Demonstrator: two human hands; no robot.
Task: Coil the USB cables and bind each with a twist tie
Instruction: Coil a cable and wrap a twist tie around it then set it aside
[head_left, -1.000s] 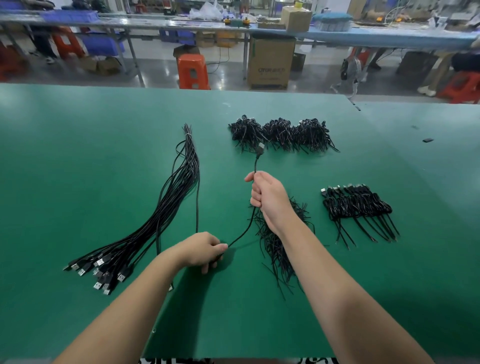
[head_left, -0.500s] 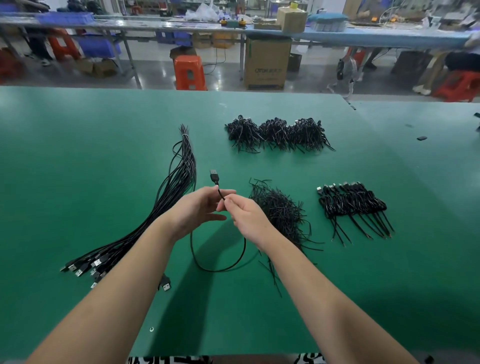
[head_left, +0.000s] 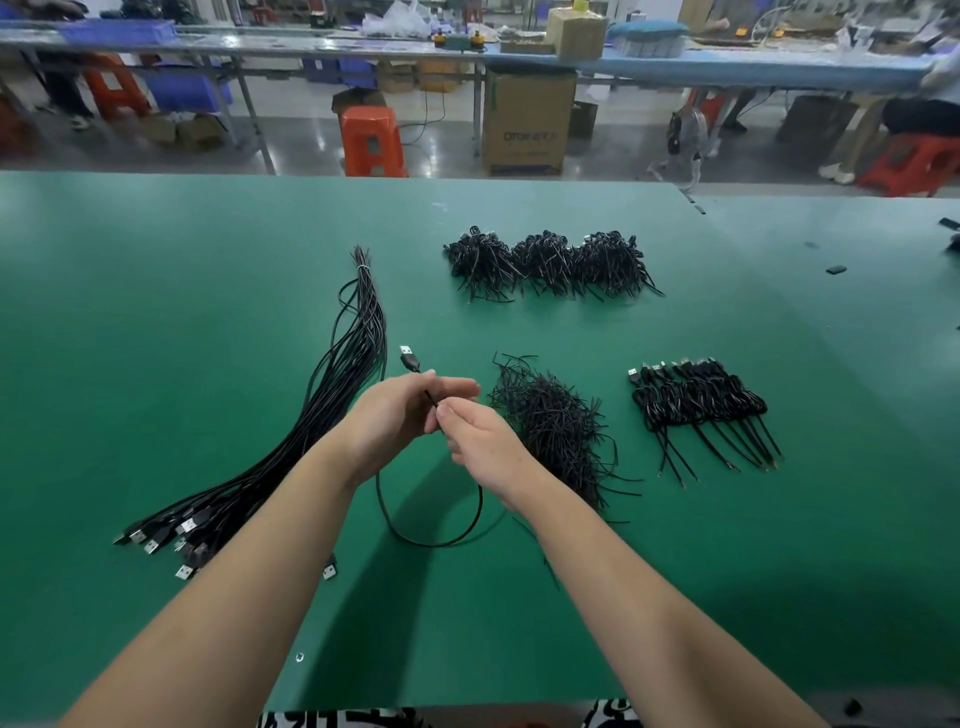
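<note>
Above the middle of the green table (head_left: 156, 322) my left hand (head_left: 400, 415) and my right hand (head_left: 480, 447) meet and both pinch one black USB cable (head_left: 431, 540). Its plug (head_left: 409, 357) sticks up past my left fingers, and the rest hangs in one loop below my wrists. A long bundle of loose straight cables (head_left: 332, 395) lies to the left. A heap of black twist ties (head_left: 556, 426) sits just right of my right hand. A row of coiled, tied cables (head_left: 696, 400) lies further right.
Three piles of bound cables (head_left: 545, 262) lie at the back centre. A single USB plug (head_left: 329, 570) shows beside my left forearm. Small dark bits (head_left: 835, 269) lie at the far right. Beyond the table stand an orange stool (head_left: 371, 140) and a cardboard box (head_left: 524, 124).
My hands, a second ago apart with the cable stretched between them, have come together and folded it into a hanging loop. Since half a second ago they have hardly moved.
</note>
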